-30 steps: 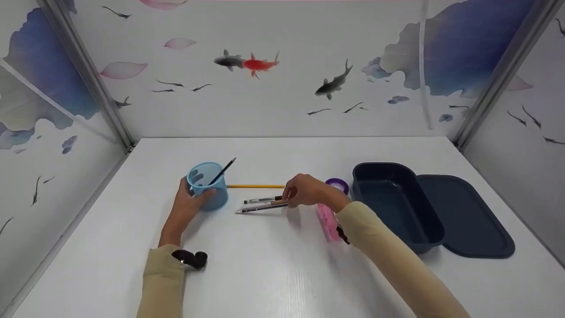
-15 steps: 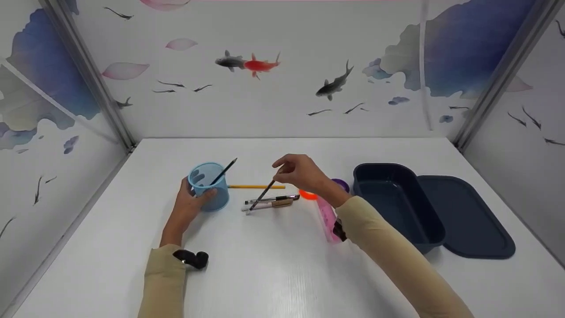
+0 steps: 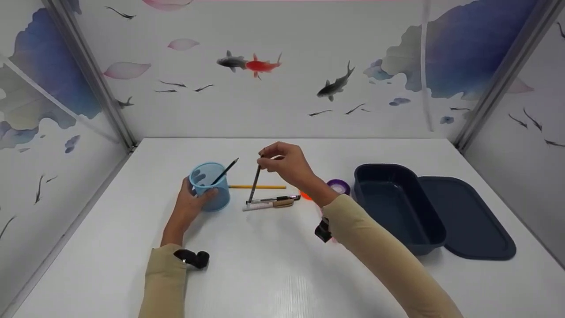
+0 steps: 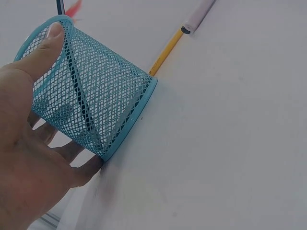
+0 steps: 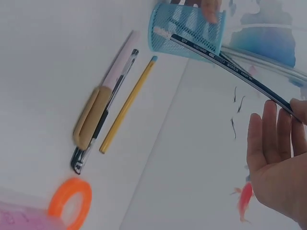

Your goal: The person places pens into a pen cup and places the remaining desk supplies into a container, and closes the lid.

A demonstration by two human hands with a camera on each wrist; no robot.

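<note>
My left hand (image 3: pixel 185 206) grips a light-blue mesh pen cup (image 3: pixel 215 201), thumb over the front near the rim. Inside the cup leans a dark pencil (image 3: pixel 226 170), its point sticking out past the rim. Right of the cup, my right hand (image 3: pixel 289 164) pinches another dark pencil (image 5: pixel 216 58) by its upper end and holds it steeply, pale end down. Below that end lie a black-and-clear gel pen (image 3: pixel 282 198) and a white marker with a brown cap (image 3: pixel 282 203). A yellow pencil (image 3: pixel 260 187) lies behind them, beside the cup.
Right of the pens are an orange ring (image 5: pixel 71 203), a purple tape roll (image 3: pixel 339 187) and a pink translucent piece (image 5: pixel 24 218), partly hidden by the right arm. A dark blue bin (image 3: pixel 397 212) and its flat lid (image 3: pixel 479 221) occupy the right side. Printed panels surround the table.
My right hand has lifted the dark pencil off the pens, tipped it from lying flat to steep, and moved left toward the cup. The left hand and cup stay in place.
</note>
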